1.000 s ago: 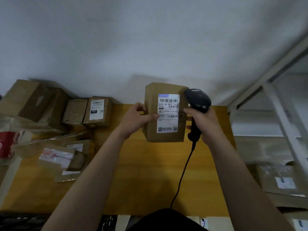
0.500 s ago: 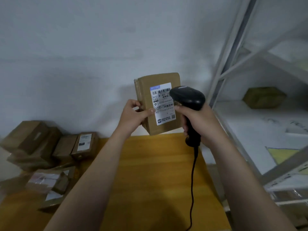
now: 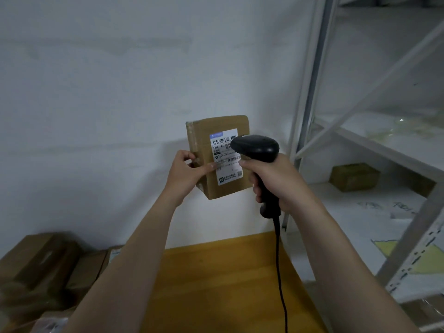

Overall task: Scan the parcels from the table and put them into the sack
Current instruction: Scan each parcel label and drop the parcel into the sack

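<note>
A brown cardboard parcel (image 3: 204, 152) with a white barcode label is held up in front of the white wall, gripped at its left edge by my left hand (image 3: 186, 173). My right hand (image 3: 276, 182) grips the handle of a black barcode scanner (image 3: 258, 149), whose head overlaps the label's right side. The scanner's black cable (image 3: 280, 272) hangs down over the yellow wooden table (image 3: 216, 284). No sack is in view.
Several brown parcels (image 3: 40, 267) lie blurred at the table's left end. A white metal shelving rack (image 3: 310, 97) stands to the right, with a small cardboard box (image 3: 353, 176) on one shelf and yellow paper (image 3: 430, 260) lower down.
The view has swung up and to the right. Both hands have lifted the parcel and scanner higher against the wall, and the scanner head has closed in over the label.
</note>
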